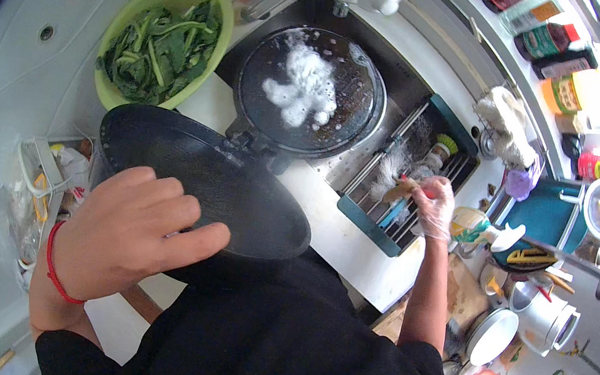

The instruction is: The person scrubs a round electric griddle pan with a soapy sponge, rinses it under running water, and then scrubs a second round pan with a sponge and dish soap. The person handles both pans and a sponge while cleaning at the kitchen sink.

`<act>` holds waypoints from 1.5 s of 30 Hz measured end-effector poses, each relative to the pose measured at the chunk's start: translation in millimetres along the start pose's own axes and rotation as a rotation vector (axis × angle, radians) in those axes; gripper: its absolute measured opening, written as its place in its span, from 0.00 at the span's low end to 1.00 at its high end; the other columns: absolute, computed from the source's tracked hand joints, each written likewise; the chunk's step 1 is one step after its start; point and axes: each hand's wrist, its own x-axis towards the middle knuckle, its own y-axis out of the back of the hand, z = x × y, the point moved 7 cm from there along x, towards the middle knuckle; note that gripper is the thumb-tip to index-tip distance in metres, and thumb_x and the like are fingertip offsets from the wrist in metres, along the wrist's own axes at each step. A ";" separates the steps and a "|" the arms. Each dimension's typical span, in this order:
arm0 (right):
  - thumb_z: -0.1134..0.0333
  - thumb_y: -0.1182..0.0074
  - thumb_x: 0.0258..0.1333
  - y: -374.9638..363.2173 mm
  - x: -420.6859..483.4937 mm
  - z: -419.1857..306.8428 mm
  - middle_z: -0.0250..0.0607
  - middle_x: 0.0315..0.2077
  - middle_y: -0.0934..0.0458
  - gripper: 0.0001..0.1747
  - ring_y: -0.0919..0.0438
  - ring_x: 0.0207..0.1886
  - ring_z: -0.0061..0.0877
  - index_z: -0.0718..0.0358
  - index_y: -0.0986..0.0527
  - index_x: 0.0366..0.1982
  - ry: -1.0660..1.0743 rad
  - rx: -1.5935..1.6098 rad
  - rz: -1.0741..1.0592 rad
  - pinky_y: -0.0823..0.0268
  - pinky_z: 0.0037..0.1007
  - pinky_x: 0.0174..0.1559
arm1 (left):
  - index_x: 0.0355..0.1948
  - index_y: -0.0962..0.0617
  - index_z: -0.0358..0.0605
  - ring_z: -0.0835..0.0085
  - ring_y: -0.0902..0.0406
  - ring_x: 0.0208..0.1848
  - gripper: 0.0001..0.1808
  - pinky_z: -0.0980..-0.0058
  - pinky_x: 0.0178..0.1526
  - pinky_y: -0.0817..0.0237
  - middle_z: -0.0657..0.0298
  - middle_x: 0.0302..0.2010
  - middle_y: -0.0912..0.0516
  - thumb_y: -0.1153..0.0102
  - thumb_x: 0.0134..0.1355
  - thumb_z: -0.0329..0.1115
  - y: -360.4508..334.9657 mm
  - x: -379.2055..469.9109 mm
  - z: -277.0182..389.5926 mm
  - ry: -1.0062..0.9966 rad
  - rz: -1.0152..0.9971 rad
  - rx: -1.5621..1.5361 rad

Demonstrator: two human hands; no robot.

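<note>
My left hand (pixel 143 227), bare with a red cord at the wrist, grips the near edge of the raised half of a black hinged electric griddle (pixel 201 178). The other round plate (pixel 354 102) of the griddle lies over the sink, with white foam (pixel 307 85) and brownish residue on it. My right hand (pixel 434 203), in a clear plastic glove, has its fingers closed on a small tan and red item (pixel 402 192) above the dark green sink rack (pixel 349 213). On that rack lie a green-bristled brush (pixel 446 145), mesh scrubbers (pixel 391 169) and a blue item.
A green basin (pixel 104 65) of leafy greens stands at the upper left. The faucet (pixel 340 5) is behind the sink. Right of the rack are a spray bottle (pixel 470 225), a cutting board (pixel 463 290) and pots. Bottles line a shelf at the upper right.
</note>
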 end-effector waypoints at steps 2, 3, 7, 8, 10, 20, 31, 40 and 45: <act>0.69 0.35 0.51 12.7 15.9 -9.8 0.32 0.22 0.25 0.09 0.26 0.24 0.21 0.62 0.25 0.26 -0.115 0.285 -0.013 0.31 0.25 0.28 | 0.42 0.22 0.51 0.73 0.33 0.30 0.16 0.73 0.33 0.44 0.68 0.27 0.35 0.44 0.49 0.29 -1.2 -1.1 -0.1 -0.010 0.019 0.004; 0.67 0.36 0.54 8.8 17.6 -5.1 0.31 0.22 0.26 0.10 0.28 0.23 0.19 0.62 0.26 0.27 -0.409 0.485 -0.093 0.31 0.24 0.26 | 0.42 0.22 0.51 0.73 0.33 0.31 0.16 0.74 0.34 0.43 0.68 0.27 0.34 0.44 0.50 0.30 -1.3 -1.9 0.3 -0.011 0.029 0.014; 0.64 0.38 0.58 1.3 53.9 -26.4 0.24 0.23 0.27 0.11 0.31 0.25 0.13 0.58 0.27 0.26 -0.406 0.591 -0.069 0.34 0.18 0.25 | 0.41 0.22 0.51 0.74 0.32 0.32 0.15 0.74 0.34 0.43 0.68 0.29 0.32 0.44 0.50 0.30 -1.8 -5.1 -0.1 -0.018 0.059 -0.024; 0.65 0.35 0.56 -8.2 65.5 -27.0 0.24 0.24 0.26 0.09 0.29 0.27 0.13 0.58 0.26 0.28 -0.321 0.593 -0.079 0.32 0.19 0.30 | 0.40 0.22 0.51 0.74 0.32 0.32 0.14 0.74 0.34 0.42 0.68 0.29 0.32 0.44 0.50 0.30 -1.3 -5.5 0.1 -0.016 0.059 -0.028; 0.67 0.34 0.54 -34.7 82.7 -63.5 0.28 0.27 0.23 0.09 0.26 0.31 0.14 0.62 0.23 0.32 -0.183 0.544 -0.100 0.31 0.21 0.36 | 0.39 0.22 0.50 0.75 0.31 0.32 0.13 0.75 0.34 0.42 0.68 0.30 0.30 0.44 0.50 0.30 -1.5 -4.2 -1.1 -0.019 0.054 -0.039; 0.74 0.39 0.42 -212.0 120.5 -134.7 0.49 0.37 0.19 0.08 0.23 0.44 0.47 0.63 0.20 0.29 0.412 -0.197 -0.494 0.31 0.40 0.48 | 0.36 0.24 0.50 0.76 0.28 0.34 0.10 0.75 0.35 0.40 0.69 0.30 0.29 0.45 0.51 0.32 -1.9 -6.5 -1.1 -0.072 0.079 -0.007; 0.67 0.41 0.47 -220.8 184.1 -120.4 0.52 0.29 0.18 0.06 0.20 0.35 0.47 0.61 0.18 0.24 0.185 -0.303 -0.034 0.28 0.41 0.40 | 0.32 0.26 0.49 0.76 0.30 0.33 0.06 0.76 0.35 0.40 0.69 0.26 0.33 0.46 0.53 0.34 -5.0 -9.5 -2.3 -0.095 0.133 -0.068; 0.76 0.43 0.40 -279.8 126.3 -172.2 0.49 0.31 0.20 0.11 0.22 0.40 0.44 0.60 0.18 0.30 0.606 -0.076 -0.579 0.29 0.39 0.47 | 0.32 0.25 0.49 0.77 0.30 0.33 0.06 0.76 0.34 0.40 0.70 0.26 0.33 0.46 0.53 0.35 -8.8 -15.1 -2.4 -0.087 0.173 -0.081; 0.62 0.44 0.51 -272.3 181.8 -177.9 0.56 0.34 0.19 0.13 0.19 0.41 0.47 0.62 0.20 0.35 0.158 -0.193 -0.281 0.28 0.40 0.44 | 0.33 0.24 0.48 0.77 0.30 0.33 0.07 0.77 0.33 0.41 0.70 0.27 0.32 0.45 0.52 0.35 -10.8 -19.1 -2.9 -0.063 0.177 -0.100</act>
